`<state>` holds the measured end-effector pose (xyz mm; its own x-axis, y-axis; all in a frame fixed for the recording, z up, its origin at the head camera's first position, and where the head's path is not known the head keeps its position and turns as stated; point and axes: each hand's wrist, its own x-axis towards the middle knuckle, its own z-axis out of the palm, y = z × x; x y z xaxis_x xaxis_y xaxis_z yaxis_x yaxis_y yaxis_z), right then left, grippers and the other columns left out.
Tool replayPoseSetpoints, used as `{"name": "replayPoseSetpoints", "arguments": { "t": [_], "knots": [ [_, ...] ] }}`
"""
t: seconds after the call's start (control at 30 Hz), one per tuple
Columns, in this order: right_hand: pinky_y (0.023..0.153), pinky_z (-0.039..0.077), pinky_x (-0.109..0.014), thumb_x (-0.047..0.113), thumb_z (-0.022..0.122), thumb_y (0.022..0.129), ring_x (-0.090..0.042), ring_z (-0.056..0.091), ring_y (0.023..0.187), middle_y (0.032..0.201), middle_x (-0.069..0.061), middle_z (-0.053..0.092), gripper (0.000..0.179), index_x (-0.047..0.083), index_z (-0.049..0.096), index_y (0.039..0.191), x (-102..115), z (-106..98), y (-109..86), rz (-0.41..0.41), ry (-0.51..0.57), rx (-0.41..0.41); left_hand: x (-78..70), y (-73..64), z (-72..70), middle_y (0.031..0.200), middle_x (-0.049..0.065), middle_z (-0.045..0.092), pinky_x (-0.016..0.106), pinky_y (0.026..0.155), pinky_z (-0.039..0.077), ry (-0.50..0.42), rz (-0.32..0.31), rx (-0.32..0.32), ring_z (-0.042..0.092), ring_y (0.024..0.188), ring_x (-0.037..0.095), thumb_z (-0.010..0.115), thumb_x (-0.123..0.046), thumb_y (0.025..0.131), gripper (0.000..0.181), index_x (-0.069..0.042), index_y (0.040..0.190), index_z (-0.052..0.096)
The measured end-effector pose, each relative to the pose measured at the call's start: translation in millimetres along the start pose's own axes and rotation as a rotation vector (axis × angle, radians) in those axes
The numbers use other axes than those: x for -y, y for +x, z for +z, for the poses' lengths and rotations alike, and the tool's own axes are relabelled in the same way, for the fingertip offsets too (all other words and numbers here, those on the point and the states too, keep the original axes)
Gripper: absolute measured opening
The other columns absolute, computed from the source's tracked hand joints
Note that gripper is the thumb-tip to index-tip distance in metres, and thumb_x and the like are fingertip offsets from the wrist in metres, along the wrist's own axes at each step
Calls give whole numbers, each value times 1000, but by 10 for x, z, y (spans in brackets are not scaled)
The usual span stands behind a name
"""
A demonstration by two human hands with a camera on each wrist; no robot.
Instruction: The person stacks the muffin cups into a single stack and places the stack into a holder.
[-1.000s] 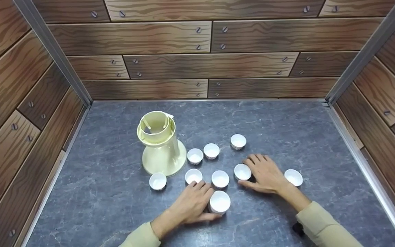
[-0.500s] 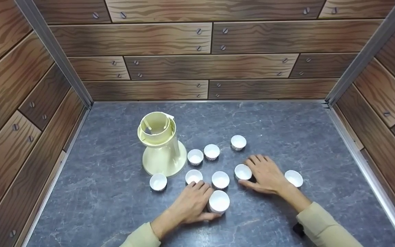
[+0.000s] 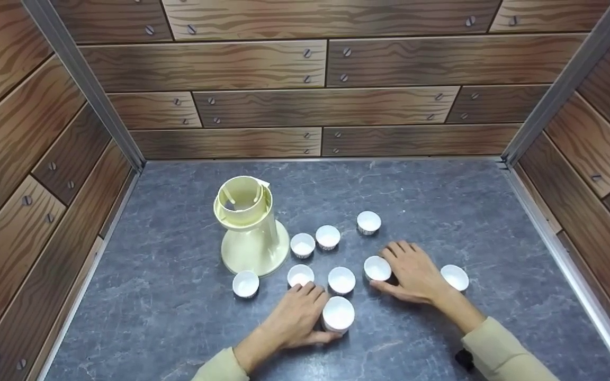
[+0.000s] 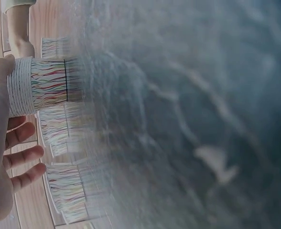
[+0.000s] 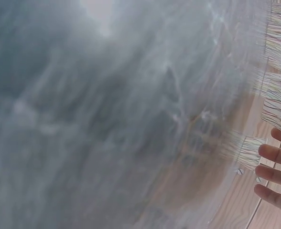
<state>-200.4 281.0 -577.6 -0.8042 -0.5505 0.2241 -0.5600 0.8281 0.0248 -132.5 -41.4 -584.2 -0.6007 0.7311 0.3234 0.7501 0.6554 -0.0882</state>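
Note:
My left hand (image 3: 295,316) grips a stack of small paper cups (image 3: 338,314), its thumb at the near side. In the left wrist view, several nested rims (image 4: 20,88) and a wavy coloured pattern show on that stack; the other fingers (image 4: 27,158) spread below it. To the right, my right hand (image 3: 411,272) holds a single paper cup (image 3: 377,268) between thumb and fingers. The right wrist view shows the patterned cup (image 5: 278,105) by the fingertips (image 5: 270,151). All cups stand upright, white inside. Just past my left fingers is another cup (image 3: 301,276).
A cream plastic stand (image 3: 254,246) with a flared base and open round top stands left of centre. Around it are more cups: one at its front left (image 3: 245,284), a pair to its right, others (image 3: 369,223) farther right. Wood-patterned walls (image 3: 257,108) border the grey table (image 3: 141,296).
The head view has tilted slightly, so everything sits a little lower in it. Both hands and the cups otherwise stay as they were.

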Motion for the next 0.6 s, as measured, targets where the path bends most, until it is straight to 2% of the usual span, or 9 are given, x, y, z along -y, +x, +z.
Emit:
{"name": "replayPoseSetpoints", "arguments": {
  "t": [0.37,0.6],
  "knots": [
    [97,52,-53,70,69,87,-32,64,111,120,-10,67,65,14,65,119,39,-91,-40,-15,-17,-53,0,9,0,105,-2,65,35,83,53,-20,-8,2,60,98,17,60,-83,85,71,-18,113,62],
    [99,52,-52,71,69,87,-31,64,114,121,-9,67,65,14,66,120,59,-156,-57,-16,-7,-56,4,15,4,104,-3,65,32,79,50,-2,1,-12,58,95,16,60,-84,84,72,-17,111,62]
  ]
}}
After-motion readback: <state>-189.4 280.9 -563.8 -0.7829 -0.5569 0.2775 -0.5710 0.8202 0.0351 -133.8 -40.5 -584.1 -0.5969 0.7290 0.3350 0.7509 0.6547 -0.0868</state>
